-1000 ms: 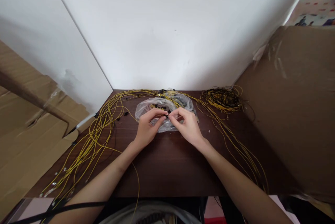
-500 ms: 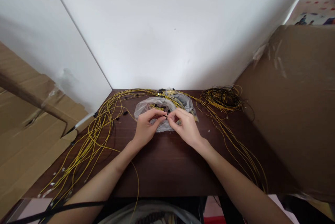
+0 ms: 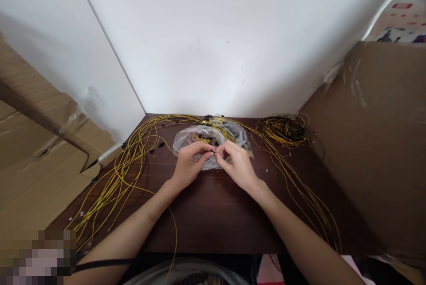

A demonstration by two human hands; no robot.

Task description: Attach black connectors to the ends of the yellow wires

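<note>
My left hand (image 3: 191,160) and my right hand (image 3: 236,160) meet over the front of a clear plastic bag (image 3: 179,136). Thumb and forefinger of each hand are pinched together, and the fingertips nearly touch. Between them shows a tiny black part (image 3: 213,152), too small to make out its kind. Behind the fingers, small yellow and black pieces (image 3: 201,137) lie in the bag's opening. A second clear bag (image 3: 238,130) with dark pieces lies just behind my right hand.
Long yellow wires (image 3: 133,160) spread over the left of the dark wooden table (image 3: 206,218) and arch along the back. A coil of yellow and black wire (image 3: 282,129) sits at back right. Cardboard (image 3: 43,165) stands left, a large carton (image 3: 372,143) right. A pixelated patch covers the lower left.
The view has shifted slightly, so everything sits a little lower and to the right. Both hands keep their pinch, with the fingertips slightly closer around the tiny black part.
</note>
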